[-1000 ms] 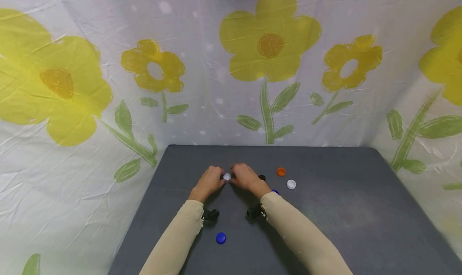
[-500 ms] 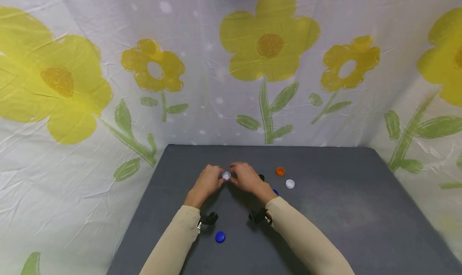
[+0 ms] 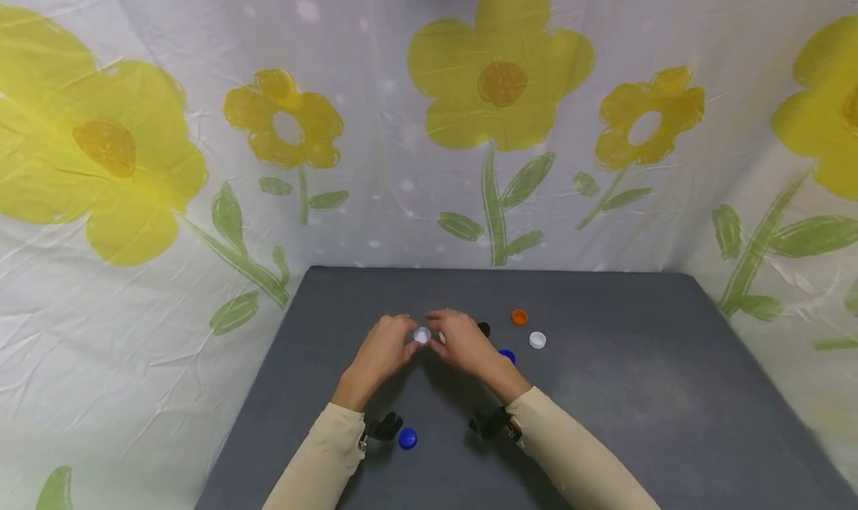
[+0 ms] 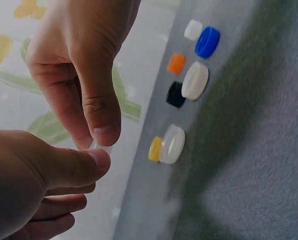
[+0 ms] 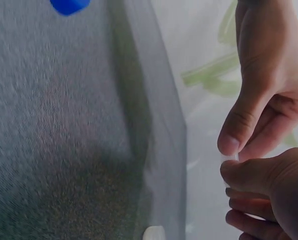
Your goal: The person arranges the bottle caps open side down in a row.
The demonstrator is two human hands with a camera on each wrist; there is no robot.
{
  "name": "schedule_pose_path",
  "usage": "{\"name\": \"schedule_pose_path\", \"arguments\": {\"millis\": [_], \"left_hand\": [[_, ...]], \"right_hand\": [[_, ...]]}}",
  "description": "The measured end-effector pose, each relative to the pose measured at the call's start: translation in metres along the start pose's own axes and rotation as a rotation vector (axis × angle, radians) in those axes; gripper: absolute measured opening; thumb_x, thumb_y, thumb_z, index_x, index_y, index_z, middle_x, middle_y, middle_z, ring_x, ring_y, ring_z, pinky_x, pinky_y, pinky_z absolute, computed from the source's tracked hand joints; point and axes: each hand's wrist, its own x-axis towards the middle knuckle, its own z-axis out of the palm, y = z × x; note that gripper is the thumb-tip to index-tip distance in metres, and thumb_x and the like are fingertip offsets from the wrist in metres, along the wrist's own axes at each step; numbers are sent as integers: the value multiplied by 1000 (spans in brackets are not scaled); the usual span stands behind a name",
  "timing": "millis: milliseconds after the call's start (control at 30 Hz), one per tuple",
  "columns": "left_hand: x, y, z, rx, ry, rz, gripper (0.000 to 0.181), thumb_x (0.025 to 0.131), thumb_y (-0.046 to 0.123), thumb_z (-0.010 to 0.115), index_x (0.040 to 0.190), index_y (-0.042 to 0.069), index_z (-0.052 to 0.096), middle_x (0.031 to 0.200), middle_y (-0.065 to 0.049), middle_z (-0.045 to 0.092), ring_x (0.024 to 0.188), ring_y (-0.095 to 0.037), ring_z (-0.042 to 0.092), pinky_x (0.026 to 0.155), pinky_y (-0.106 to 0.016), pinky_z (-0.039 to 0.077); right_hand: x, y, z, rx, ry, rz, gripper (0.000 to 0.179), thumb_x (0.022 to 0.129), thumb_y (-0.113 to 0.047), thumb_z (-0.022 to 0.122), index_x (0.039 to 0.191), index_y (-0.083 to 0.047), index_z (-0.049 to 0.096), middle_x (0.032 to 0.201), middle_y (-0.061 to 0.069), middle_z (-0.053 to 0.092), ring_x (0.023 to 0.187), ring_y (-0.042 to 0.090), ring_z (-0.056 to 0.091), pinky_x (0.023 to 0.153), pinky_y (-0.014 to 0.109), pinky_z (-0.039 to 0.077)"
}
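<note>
Between the fingertips of both hands is a small clear-white bottle cap (image 3: 421, 335), held above the dark table. My left hand (image 3: 378, 352) pinches its left side with thumb and fingers. From the other side my right hand (image 3: 464, 340) pinches it as well. In the left wrist view only a sliver of the clear cap (image 4: 105, 148) shows between the thumbs, and in the right wrist view a pale edge (image 5: 229, 157) appears there. Beneath the hands on the table, a yellow cap (image 4: 154, 150) lies against a larger translucent cap (image 4: 172, 145).
Right of the hands lie a black cap (image 3: 485, 329), an orange cap (image 3: 519, 317), a white cap (image 3: 538, 339) and a blue cap (image 3: 507, 356). Another blue cap (image 3: 407, 438) lies nearer the person. A flower-printed cloth (image 3: 375, 220) hangs behind the table (image 3: 617, 391).
Both hands have shifted slightly toward the person with the clear cap between them. A bit of another pale cap now shows beside the right thumb.
</note>
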Motion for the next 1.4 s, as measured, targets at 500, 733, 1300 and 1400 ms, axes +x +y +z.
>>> {"name": "schedule_pose_path", "arguments": {"millis": [500, 733, 1300, 1400], "left_hand": [[-22, 23, -11, -41, 43, 73, 19, 78, 12, 86, 94, 8, 76, 107, -12, 76, 104, -30, 72, 84, -46, 58], [-29, 35, -17, -62, 12, 70, 23, 79, 16, 86, 100, 9, 77, 110, -10, 76, 104, -29, 72, 88, -45, 57], [-53, 53, -19, -92, -10, 175, 30, 87, 25, 80, 111, 9, 75, 112, -6, 75, 109, -24, 70, 92, -42, 56], [-59, 55, -17, -100, 53, 191, 32, 84, 22, 82, 112, 9, 75, 115, -5, 75, 115, -25, 68, 95, -43, 55]], "right_hand": [[-30, -15, -12, 33, 57, -27, 28, 89, -20, 77, 113, -7, 76, 127, 12, 68, 113, 30, 67, 91, 45, 55], [-46, -19, -18, 55, 72, -23, 29, 89, -21, 76, 115, -9, 75, 129, 8, 68, 120, 25, 64, 95, 43, 54], [-82, -21, -17, 199, 94, 55, 22, 88, -29, 74, 107, -17, 76, 128, 2, 70, 122, 18, 64, 99, 40, 52], [-87, -19, -16, 241, 94, 99, 19, 90, -31, 73, 104, -19, 76, 128, -1, 70, 121, 16, 64, 100, 40, 52]]}}
